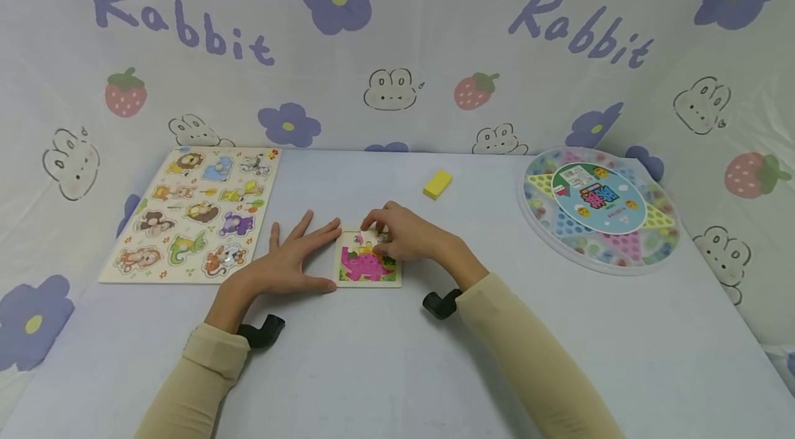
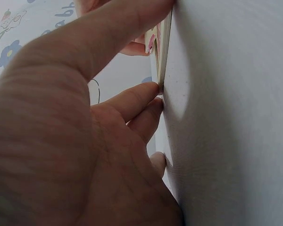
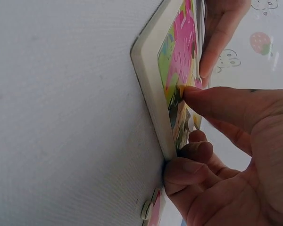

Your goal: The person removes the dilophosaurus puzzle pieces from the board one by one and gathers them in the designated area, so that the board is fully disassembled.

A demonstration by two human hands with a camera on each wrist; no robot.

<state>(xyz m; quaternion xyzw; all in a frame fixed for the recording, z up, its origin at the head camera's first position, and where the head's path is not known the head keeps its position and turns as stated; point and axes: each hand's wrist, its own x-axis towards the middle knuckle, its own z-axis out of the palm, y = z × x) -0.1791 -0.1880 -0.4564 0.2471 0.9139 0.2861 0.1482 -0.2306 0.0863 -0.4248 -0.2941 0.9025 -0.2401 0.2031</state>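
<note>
Pink dinosaur puzzle, flat on table

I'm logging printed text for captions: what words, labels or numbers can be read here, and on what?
"Rabbit": purple lettering, twice on the flower-and-strawberry printed backdrop cloth.
Round clear plastic game box: its blue centre label is too blurred to read.
Wooden animal peg puzzle board and small pink dinosaur jigsaw: no text legible.

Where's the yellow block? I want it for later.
Head view: the yellow block lies right of centre, beyond the right hand.
</note>
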